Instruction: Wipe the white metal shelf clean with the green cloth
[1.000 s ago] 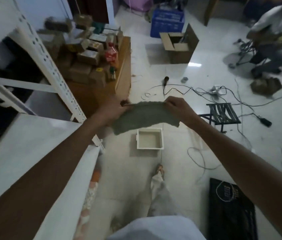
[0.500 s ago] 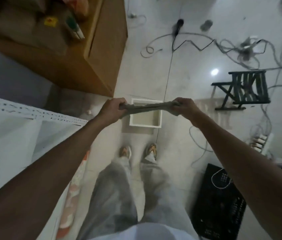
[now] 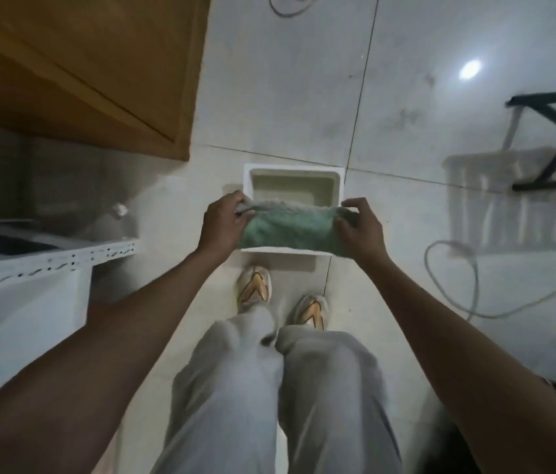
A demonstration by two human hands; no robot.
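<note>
Your left hand & right hand each pinch an end of the green cloth, stretched directly above the white tub. Soft, light, prob damp: bunch it in one palm. Shelf is well left of tub.

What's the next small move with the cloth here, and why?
Probably lower the green cloth into the white tub on the floor: the left hand and the right hand each grip an end, holding it bunched directly above the tub, away from the white metal shelf.
</note>
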